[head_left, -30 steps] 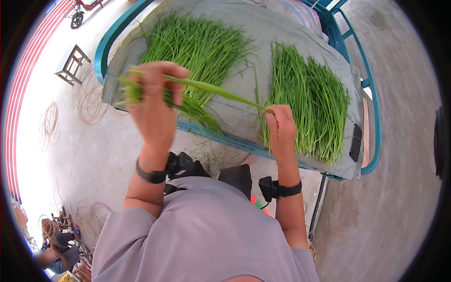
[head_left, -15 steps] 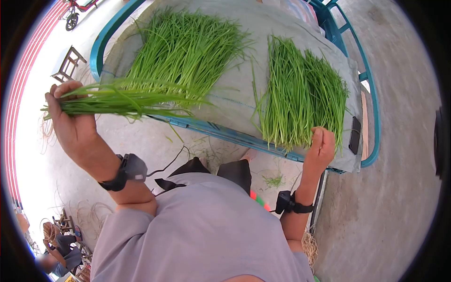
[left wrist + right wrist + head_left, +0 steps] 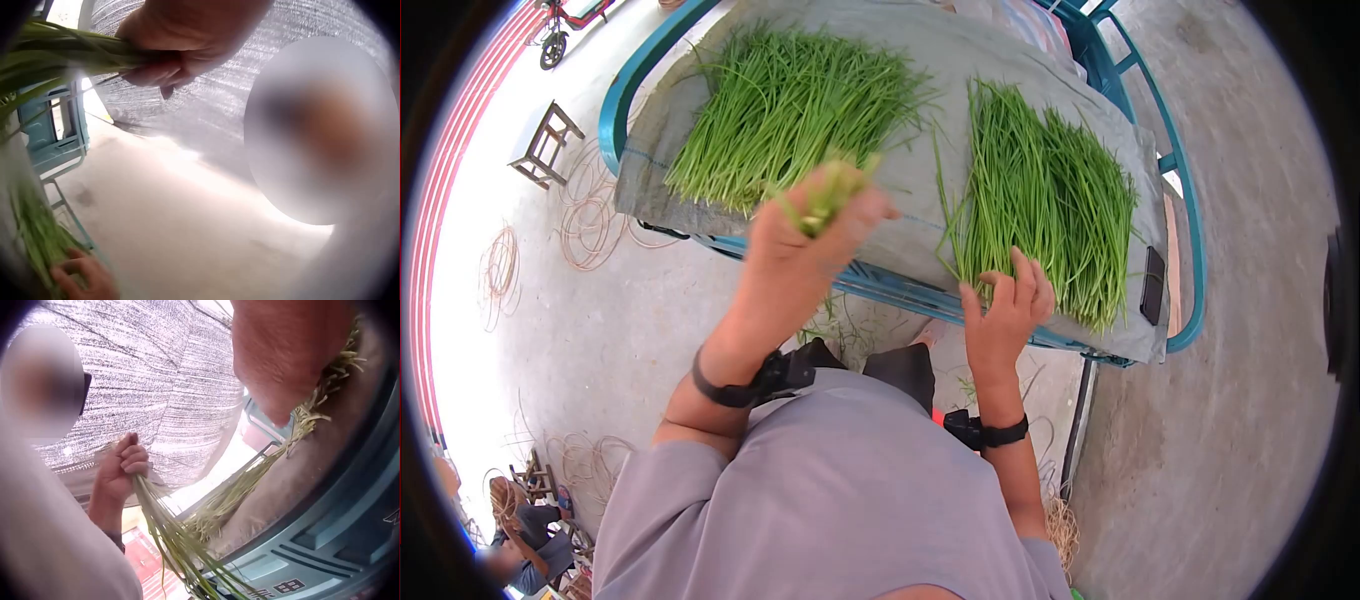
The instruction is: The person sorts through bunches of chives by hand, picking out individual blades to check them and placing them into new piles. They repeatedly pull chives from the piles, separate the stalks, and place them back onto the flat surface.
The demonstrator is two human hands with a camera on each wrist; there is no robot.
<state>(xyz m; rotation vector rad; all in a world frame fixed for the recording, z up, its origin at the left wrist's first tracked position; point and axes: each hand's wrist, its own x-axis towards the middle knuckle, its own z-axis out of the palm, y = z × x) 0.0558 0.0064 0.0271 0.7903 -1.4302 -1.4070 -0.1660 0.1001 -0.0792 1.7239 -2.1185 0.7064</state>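
My left hand (image 3: 805,230) grips a bunch of chives (image 3: 832,190) in front of the left pile, pale stem ends uppermost in the head view. The long green leaves of this bunch (image 3: 165,525) hang below the fist in the right wrist view. Two piles of chives lie on a grey sheet: the left pile (image 3: 800,110) and the right pile (image 3: 1050,200). At the near stem ends of the right pile is my right hand (image 3: 1008,305), its fingers apart and loosely bent, fingertips at the stalks.
The grey sheet (image 3: 920,190) covers a cart bed with a teal metal rail (image 3: 612,120). A black phone (image 3: 1153,285) lies at the sheet's right edge. On the floor stand a small stool (image 3: 548,140) and coils of cord (image 3: 500,270). Another person (image 3: 530,525) sits at lower left.
My left hand swung out left with the bunch, then came back toward the middle, turning it stem ends up. The right hand let go of a pulled strand, moved right, then back to the right pile.
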